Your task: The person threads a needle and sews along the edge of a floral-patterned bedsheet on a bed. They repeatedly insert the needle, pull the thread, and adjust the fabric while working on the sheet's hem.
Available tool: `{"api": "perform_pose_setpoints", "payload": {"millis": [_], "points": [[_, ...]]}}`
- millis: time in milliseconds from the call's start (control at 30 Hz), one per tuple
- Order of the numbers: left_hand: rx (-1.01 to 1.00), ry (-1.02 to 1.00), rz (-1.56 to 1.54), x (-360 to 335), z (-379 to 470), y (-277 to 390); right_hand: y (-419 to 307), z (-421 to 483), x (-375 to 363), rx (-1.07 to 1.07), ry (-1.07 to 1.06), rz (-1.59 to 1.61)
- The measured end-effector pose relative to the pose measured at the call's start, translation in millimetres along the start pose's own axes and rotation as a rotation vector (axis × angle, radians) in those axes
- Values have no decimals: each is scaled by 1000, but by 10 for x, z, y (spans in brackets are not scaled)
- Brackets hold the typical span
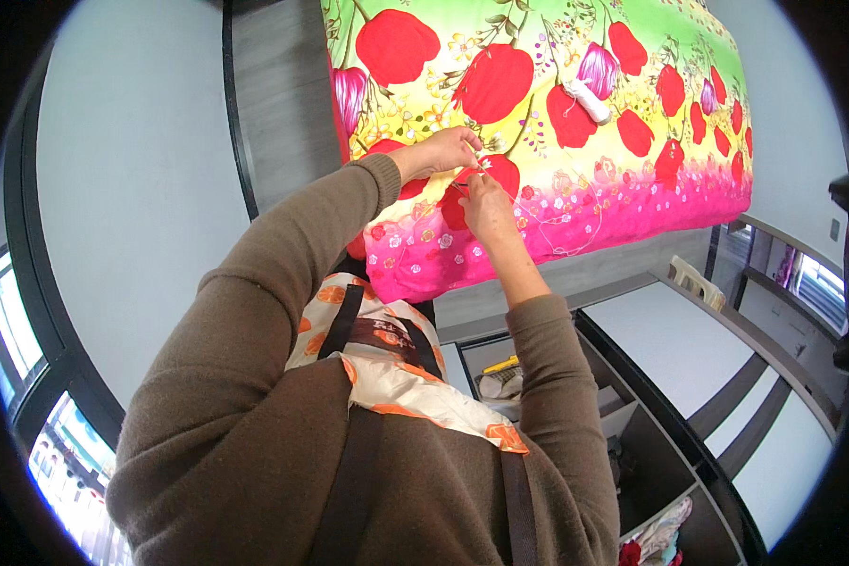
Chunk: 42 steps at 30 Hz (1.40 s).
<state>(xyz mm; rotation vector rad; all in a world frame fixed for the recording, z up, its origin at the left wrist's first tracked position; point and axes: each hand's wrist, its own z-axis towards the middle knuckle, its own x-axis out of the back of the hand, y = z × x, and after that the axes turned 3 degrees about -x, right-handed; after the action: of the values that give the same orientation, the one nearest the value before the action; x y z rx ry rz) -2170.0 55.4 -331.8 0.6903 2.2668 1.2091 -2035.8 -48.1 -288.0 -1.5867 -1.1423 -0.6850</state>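
Note:
A flowered quilt (424,247) with red tulips and a pink border lies spread before me. Over it, my left hand (449,152) pinches the white thread near its fingertips. Close below and to the right, my right hand (489,201) is closed on a small thin dark item, partly hidden by the fingers; it may be small scissors, but I cannot tell. White thread (562,247) trails in loose loops over the pink border to the right. A white spool of thread (588,102) lies on its side on the quilt, farther off to the right.
An orange-patterned apron (424,389) covers my front. At the lower right stands a wardrobe or cabinet with open compartments (651,474) holding cloth items. White panels (672,339) with dark strips adjoin it. A pale wall (141,141) rises on the left, beside dark-framed windows.

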Motion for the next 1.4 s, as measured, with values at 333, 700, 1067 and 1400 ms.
{"api": "perform_pose_setpoints", "payload": {"millis": [333,700,1067,1400], "points": [[0,16,-33,-15,29,0,46,52,34,7,-72,22],[38,-19,-48,-35,10,27,-45,84,69,-42,-105,36],[31,-34,-87,1,35,30,-124,82,197,-37,-92,47],[35,-47,-42,18,40,68,-136,87,227,-25,-55,113]]}}
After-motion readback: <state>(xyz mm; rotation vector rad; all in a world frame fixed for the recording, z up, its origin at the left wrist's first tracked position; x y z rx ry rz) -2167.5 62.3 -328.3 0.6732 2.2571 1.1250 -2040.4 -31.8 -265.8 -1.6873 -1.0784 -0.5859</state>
